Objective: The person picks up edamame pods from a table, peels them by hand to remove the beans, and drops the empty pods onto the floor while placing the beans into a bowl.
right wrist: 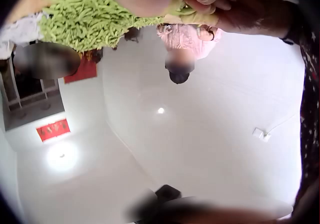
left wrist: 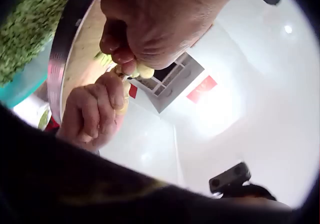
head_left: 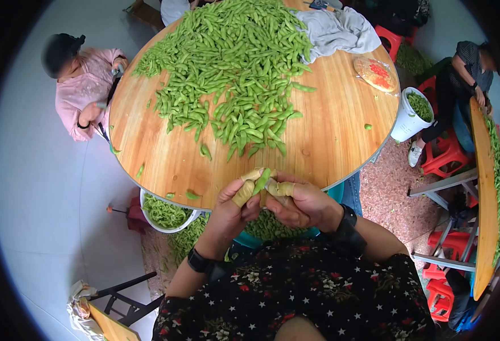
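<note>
Just off the table's near edge, a green soybean pod (head_left: 262,182) slants between both hands. My left hand (head_left: 233,200) pinches it between thumb and finger, which wear yellowish coverings (head_left: 242,194). The right hand (head_left: 307,203), with similar coverings on its fingers, grips the pod from the other side, fingertips close to the left ones. In the left wrist view the two hands meet, and the pod is mostly hidden behind the fingers. A large heap of soybean pods (head_left: 233,62) covers the far part of the round wooden table (head_left: 341,131).
Beneath my hands stands a teal basin (head_left: 251,241) of shelled-looking green pieces. A white bucket (head_left: 173,228) is at the left, another bucket (head_left: 403,129) at the right. A grey cloth (head_left: 341,34) and a packaged round item (head_left: 374,74) lie on the table. People sit on both sides.
</note>
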Demonstrator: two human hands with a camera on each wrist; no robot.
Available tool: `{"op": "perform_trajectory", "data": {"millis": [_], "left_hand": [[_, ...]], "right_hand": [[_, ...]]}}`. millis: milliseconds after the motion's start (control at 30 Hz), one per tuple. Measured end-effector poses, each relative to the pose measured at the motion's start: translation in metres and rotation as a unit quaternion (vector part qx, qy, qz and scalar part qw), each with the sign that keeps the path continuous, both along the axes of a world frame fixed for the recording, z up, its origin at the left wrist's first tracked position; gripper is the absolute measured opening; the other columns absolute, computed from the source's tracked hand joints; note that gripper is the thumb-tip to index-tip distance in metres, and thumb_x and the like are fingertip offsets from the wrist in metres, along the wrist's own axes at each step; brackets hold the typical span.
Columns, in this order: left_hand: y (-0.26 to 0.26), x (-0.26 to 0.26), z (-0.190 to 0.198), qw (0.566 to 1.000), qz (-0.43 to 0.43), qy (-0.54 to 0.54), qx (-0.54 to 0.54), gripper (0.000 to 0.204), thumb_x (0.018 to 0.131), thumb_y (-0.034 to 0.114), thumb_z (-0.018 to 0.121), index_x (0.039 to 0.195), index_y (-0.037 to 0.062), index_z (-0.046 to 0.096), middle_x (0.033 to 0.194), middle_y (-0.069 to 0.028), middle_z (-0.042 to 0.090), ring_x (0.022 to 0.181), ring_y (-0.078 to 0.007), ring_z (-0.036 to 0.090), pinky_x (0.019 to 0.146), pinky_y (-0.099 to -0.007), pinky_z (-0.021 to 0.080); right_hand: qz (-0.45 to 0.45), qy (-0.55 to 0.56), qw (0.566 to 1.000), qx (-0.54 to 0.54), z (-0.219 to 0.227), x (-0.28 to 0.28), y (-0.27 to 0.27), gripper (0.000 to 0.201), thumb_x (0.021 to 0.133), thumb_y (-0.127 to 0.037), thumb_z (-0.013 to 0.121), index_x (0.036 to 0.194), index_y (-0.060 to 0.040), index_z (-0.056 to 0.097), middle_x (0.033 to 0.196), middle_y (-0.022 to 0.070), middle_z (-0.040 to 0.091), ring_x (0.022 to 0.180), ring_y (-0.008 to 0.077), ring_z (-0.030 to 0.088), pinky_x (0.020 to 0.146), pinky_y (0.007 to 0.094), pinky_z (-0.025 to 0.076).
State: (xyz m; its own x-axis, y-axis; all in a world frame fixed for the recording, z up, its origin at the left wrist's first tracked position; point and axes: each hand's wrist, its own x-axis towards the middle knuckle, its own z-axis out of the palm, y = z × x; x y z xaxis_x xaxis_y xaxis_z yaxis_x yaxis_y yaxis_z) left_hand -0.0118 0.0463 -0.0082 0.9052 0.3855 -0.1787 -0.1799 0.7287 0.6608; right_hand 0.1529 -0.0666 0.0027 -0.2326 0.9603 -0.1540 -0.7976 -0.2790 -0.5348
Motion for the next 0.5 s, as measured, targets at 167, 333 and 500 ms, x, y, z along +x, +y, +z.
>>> {"op": "perform_trajectory", "data": {"millis": [167, 333, 500], "left_hand": [[0.007, 0.005, 0.012, 0.777, 0.144, 0.102, 0.604, 0.026, 0.095, 0.013, 0.059, 0.118, 0.0027, 0.06, 0.073, 0.0022, 0.055, 0.058, -0.0077, 0.05, 0.05, -0.0222, 0.04], [-0.002, 0.002, 0.004, 0.556, 0.2, 0.09, 0.802, 0.013, 0.095, 0.008, 0.055, 0.102, 0.0004, 0.063, 0.073, -0.0002, 0.058, 0.06, -0.0084, 0.053, 0.053, -0.0228, 0.042], [-0.01, 0.004, -0.011, 0.808, 0.17, 0.189, 0.531, 0.008, 0.09, 0.006, 0.057, 0.095, 0.0015, 0.062, 0.076, -0.0167, 0.061, 0.065, -0.0325, 0.062, 0.058, -0.0323, 0.049]], "right_hand": [[-0.055, -0.219, 0.971, -0.078, 0.02, -0.003, 0.001, 0.021, 0.102, -0.025, 0.042, 0.114, -0.0087, 0.047, 0.072, 0.0042, 0.059, 0.047, 0.0098, 0.053, 0.038, 0.0216, 0.038], [-0.067, -0.321, 0.943, -0.055, 0.019, -0.014, -0.002, 0.019, 0.102, -0.023, 0.041, 0.112, -0.0068, 0.047, 0.072, 0.0037, 0.058, 0.047, 0.0098, 0.053, 0.041, 0.0231, 0.041], [-0.069, -0.407, 0.911, -0.014, 0.008, -0.012, -0.008, 0.016, 0.101, -0.018, 0.041, 0.108, -0.0067, 0.049, 0.071, 0.003, 0.057, 0.047, 0.0097, 0.053, 0.043, 0.0235, 0.043]]}}
